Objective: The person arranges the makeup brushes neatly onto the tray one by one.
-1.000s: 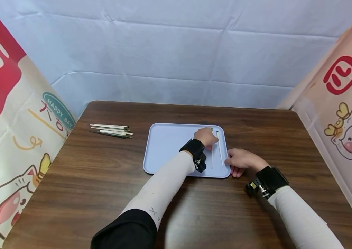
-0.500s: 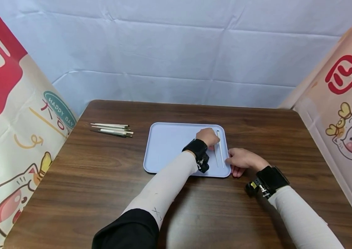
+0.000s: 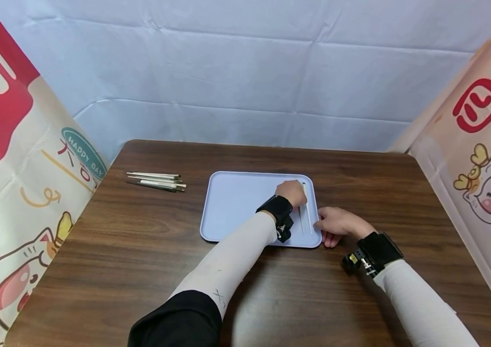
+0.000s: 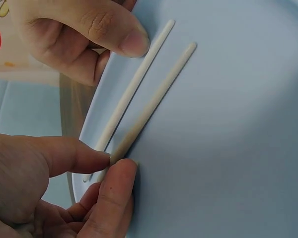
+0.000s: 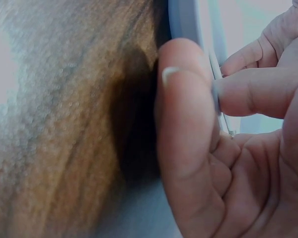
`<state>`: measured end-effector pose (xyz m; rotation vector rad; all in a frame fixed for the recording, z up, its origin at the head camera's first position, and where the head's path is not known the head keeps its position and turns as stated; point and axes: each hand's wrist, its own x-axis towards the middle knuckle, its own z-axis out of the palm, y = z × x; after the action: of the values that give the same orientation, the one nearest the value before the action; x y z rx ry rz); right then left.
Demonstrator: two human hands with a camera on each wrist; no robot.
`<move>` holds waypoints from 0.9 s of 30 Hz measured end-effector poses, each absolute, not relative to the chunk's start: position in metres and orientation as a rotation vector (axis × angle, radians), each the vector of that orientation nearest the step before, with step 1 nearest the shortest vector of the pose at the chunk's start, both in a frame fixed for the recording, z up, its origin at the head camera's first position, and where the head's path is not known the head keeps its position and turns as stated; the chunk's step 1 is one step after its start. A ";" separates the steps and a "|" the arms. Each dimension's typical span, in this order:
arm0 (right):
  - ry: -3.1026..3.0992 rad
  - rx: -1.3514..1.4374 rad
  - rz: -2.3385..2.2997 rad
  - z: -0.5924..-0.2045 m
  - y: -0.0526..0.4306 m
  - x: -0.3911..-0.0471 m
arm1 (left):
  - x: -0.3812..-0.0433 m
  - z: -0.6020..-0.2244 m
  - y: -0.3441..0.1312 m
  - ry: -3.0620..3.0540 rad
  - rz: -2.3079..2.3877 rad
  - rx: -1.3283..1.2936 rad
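Observation:
My left hand [image 3: 291, 193] is over the right part of a pale blue tray [image 3: 237, 202]. Its thumb and index finger pinch a thin cream stick [image 4: 151, 106] near one end, as the left wrist view shows. The stick lies along the tray floor. Close beside it, nearly parallel, lies a second thin white stick [image 4: 134, 87], nearer the tray's right rim. My right hand [image 3: 338, 225] grips that rim, thumb on top and the other fingers curled at the outer side and below. In the right wrist view the thumb [image 5: 253, 91] overlaps the rim.
A bundle of slim white and dark sticks [image 3: 156, 182] with pointed left ends lies on the brown wooden table [image 3: 150, 250], left of the tray. A pale blue cloth [image 3: 237, 86] hangs behind the table. Printed cartoon sheets [image 3: 488, 183] stand at both sides.
My left hand has shifted slightly right and toward me, bringing the pinched stick closer to the second stick. The right hand stays on the rim.

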<state>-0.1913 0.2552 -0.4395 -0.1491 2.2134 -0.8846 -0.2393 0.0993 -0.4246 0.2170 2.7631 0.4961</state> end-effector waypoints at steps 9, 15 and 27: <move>2.227 -0.135 -0.871 -0.440 0.255 -0.192 | -0.248 -0.434 0.099 2.715 0.549 0.237; 2.232 -0.142 -0.872 -0.441 0.255 -0.191 | -0.248 -0.433 0.099 2.716 0.522 0.225; 2.221 -0.152 -0.874 -0.440 0.254 -0.191 | -0.252 -0.427 0.078 2.681 0.591 0.243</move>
<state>-0.1906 0.2544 -0.4395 -0.1524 2.2214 -0.8744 -0.2519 0.0777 -0.4266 0.2427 2.6806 0.5907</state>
